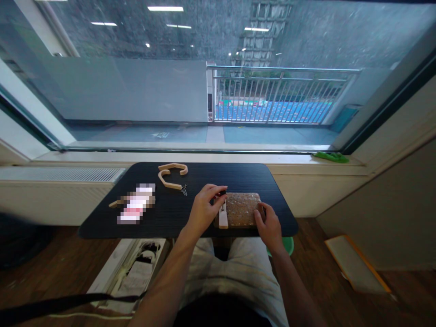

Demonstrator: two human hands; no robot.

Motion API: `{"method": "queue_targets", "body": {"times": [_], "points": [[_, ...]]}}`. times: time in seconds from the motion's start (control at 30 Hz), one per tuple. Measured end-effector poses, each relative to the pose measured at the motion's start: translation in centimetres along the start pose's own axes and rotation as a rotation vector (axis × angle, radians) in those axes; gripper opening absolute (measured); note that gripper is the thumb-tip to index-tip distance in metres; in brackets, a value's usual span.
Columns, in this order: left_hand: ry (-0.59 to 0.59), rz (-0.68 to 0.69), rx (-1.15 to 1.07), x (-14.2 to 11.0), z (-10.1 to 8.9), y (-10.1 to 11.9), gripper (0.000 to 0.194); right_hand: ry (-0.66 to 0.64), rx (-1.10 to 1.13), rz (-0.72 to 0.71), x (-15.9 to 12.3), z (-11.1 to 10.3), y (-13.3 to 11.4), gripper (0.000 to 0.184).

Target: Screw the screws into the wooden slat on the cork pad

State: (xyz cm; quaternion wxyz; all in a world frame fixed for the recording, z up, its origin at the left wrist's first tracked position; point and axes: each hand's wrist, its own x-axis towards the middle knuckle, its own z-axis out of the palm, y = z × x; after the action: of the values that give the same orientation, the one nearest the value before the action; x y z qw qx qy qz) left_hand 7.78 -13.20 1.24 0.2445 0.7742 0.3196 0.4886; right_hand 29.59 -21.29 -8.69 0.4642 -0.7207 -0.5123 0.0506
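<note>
A flat rectangular brown speckled block [242, 210] lies on the black table in front of me, its surface glinting. Along its left end runs a pale strip [223, 217]. My left hand [207, 202] is over that end, thumb and fingers closed around a small dark piece [222, 193] at the upper corner; what the piece is cannot be made out. With thumb and curled fingers, my right hand [269, 221] grips the block's right edge. Left of the block lie two curved light-wood pieces [170, 185] beside a few thin dark metal bits [184, 190].
On the left of the black table [177, 218] is a blurred-out item [136, 204] with a wooden stick end [115, 204]. An open white box [136, 268] stands on the floor. A green cloth [330, 157] rests on the windowsill; a green container [288, 245] shows below the table.
</note>
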Motion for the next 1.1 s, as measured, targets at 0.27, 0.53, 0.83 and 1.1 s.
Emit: {"method": "queue_targets", "body": {"times": [0.27,0.53,0.83,1.1], "points": [[-0.035,0.009,-0.026,0.02,-0.09,0.01,0.022,0.001,0.003,-0.003,0.02,-0.06,-0.02,0.044],[-0.078,0.001,-0.008,0.03,-0.20,0.21,0.024,0.001,-0.011,0.005,0.01,-0.02,0.04,0.044],[-0.097,-0.039,0.002,-0.06,-0.17,0.28,0.029,0.010,-0.004,-0.011,0.05,-0.06,0.06,0.042],[-0.109,-0.051,0.001,-0.13,-0.18,0.30,0.032,-0.002,0.002,-0.004,0.07,-0.01,0.05,0.043]]}}
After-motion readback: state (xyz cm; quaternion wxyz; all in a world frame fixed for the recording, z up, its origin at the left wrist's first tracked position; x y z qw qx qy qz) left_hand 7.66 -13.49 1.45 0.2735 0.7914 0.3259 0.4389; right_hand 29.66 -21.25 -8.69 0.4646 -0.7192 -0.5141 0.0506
